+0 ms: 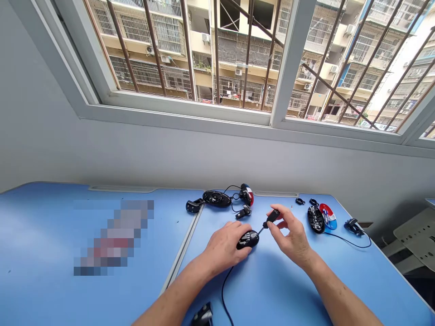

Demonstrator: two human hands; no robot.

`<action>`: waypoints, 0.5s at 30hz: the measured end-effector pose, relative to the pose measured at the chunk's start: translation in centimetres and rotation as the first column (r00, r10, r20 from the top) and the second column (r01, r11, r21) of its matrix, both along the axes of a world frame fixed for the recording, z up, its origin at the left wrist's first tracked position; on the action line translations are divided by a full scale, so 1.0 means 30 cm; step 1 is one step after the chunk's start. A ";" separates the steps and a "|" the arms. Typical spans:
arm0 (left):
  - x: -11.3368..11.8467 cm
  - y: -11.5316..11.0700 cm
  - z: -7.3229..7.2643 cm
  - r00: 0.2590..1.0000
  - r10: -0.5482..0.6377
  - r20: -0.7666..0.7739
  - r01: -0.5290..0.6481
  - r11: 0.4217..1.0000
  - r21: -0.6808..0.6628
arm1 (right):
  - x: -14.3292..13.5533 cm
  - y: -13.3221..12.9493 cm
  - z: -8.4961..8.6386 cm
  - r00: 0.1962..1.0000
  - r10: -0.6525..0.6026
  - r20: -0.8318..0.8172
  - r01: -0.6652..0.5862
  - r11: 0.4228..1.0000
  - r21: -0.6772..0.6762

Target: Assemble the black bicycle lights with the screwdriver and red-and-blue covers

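The small black oval plastic light unit sits at table centre, pinned under my left hand, while my right hand, at three o'clock, pinches its black plug connector; tugging could strain the thin lead.

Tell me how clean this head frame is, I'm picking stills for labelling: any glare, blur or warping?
Head view: even daylight from the window, overexposed only at its far right; the frame bows, wide-angle; a pixelated patch hides part of the left table; the hands, left on a black mouse, right pinching a small black part, are sharp, shadows soft.
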State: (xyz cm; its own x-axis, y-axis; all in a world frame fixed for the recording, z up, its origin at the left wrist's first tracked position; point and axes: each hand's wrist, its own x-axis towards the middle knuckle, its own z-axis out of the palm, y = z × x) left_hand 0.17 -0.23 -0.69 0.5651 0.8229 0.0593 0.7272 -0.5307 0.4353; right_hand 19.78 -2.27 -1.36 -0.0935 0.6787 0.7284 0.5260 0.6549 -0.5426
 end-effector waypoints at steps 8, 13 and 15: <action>0.002 0.002 -0.003 1.000 0.003 -0.002 -0.003 1.000 -0.008 | 0.005 0.007 -0.003 0.999 -0.048 -0.015 0.049 0.997 0.061; 0.000 0.003 -0.002 1.000 -0.004 0.003 0.004 1.000 -0.019 | 0.009 0.005 0.008 0.998 -0.052 -0.026 0.054 0.992 0.114; 0.000 0.003 -0.003 1.000 -0.005 0.003 0.005 1.000 -0.019 | 0.008 0.002 0.007 0.999 -0.030 -0.028 0.033 0.994 0.101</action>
